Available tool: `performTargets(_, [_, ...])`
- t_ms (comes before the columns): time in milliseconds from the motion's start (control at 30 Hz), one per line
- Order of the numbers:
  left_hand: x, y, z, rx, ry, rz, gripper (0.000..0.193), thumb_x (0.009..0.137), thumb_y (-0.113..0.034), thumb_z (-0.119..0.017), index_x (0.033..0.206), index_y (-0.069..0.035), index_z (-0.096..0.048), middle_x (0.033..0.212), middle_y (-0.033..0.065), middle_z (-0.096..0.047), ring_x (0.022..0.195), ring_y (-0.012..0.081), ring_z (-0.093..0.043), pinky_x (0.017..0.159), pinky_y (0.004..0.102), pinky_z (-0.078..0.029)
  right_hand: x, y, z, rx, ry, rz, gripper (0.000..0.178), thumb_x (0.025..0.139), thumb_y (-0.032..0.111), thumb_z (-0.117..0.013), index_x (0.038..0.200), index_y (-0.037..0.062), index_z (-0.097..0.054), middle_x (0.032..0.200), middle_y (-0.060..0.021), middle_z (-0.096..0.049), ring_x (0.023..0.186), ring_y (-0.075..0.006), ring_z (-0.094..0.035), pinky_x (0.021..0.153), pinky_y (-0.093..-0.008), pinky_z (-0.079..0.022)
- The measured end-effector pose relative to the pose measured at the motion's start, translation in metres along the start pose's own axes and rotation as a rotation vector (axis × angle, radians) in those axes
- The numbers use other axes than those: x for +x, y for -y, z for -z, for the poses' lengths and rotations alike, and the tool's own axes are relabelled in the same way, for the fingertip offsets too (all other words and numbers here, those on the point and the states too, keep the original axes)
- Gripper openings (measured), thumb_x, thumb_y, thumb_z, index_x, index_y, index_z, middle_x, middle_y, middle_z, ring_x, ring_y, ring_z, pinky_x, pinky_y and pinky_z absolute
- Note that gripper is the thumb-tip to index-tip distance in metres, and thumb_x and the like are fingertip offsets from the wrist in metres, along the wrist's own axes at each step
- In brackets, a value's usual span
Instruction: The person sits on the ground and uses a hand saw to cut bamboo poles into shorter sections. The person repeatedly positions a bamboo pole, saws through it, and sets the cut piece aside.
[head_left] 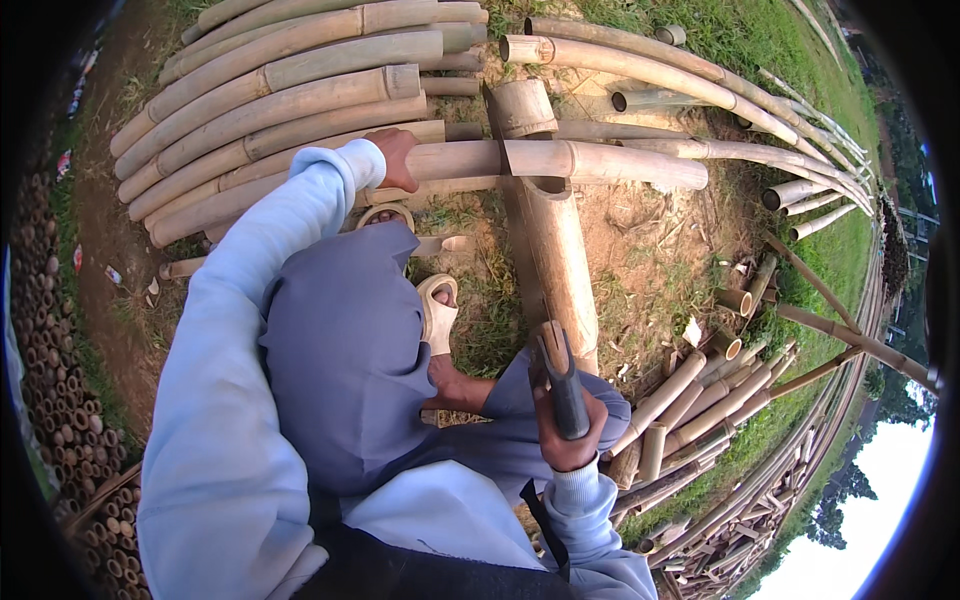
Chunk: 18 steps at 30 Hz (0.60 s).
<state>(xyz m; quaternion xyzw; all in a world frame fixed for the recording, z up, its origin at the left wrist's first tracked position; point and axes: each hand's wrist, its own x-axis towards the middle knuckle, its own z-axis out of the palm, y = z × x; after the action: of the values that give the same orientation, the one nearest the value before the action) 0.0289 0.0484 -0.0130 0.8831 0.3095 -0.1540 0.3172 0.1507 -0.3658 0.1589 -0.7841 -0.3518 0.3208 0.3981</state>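
Observation:
My left hand (394, 158) is closed around a bamboo pole (630, 164) that lies crosswise. The pole rests in a notch of a thick bamboo trunk section (562, 255); the trunk's far end (525, 105) shows beyond it. Wrapped around the dark handle of a handsaw is my right hand (574, 430), close to my bent knee. The saw's long brown blade (524, 240) runs away from me along the trunk's left side and crosses the pole just left of the notch. How deep the blade sits in the pole, I cannot tell.
Long bamboo poles (300, 80) lie side by side at the far left, and more poles (680, 75) at the far right. Short cut pieces (690, 410) are heaped at the right. Stacked bamboo ends (75, 440) line the left edge. My sandalled foot (438, 305) is near the blade.

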Motion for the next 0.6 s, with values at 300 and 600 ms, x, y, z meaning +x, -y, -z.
performTargets(300, [-0.01, 0.003, -0.003, 0.017, 0.007, 0.007, 0.056, 0.061, -0.032, -0.077, 0.11, -0.003, -0.07, 0.101, 0.0236, -0.071, 0.096, 0.0394, -0.067, 0.087, 0.0444, -0.053, -0.024, -0.011, 0.003, 0.042, 0.081, -0.123, 0.037, 0.085, 0.001, -0.069, 0.121, -0.0031, -0.065, 0.095, -0.013, -0.073, 0.087, -0.0134, -0.067, 0.079, -0.0282, -0.052])
performTargets(600, [-0.001, -0.012, 0.01, -0.035, 0.031, -0.032, 0.059, 0.062, -0.032, -0.076, 0.112, -0.002, -0.069, 0.103, 0.0246, -0.071, 0.1, 0.0389, -0.067, 0.09, 0.0443, -0.052, 0.072, -0.012, -0.038, 0.068, -0.072, -0.062, 0.017, 0.086, 0.007, -0.076, 0.094, -0.0025, -0.064, 0.078, -0.0053, -0.065, 0.071, -0.0109, -0.06, 0.067, -0.0275, -0.049])
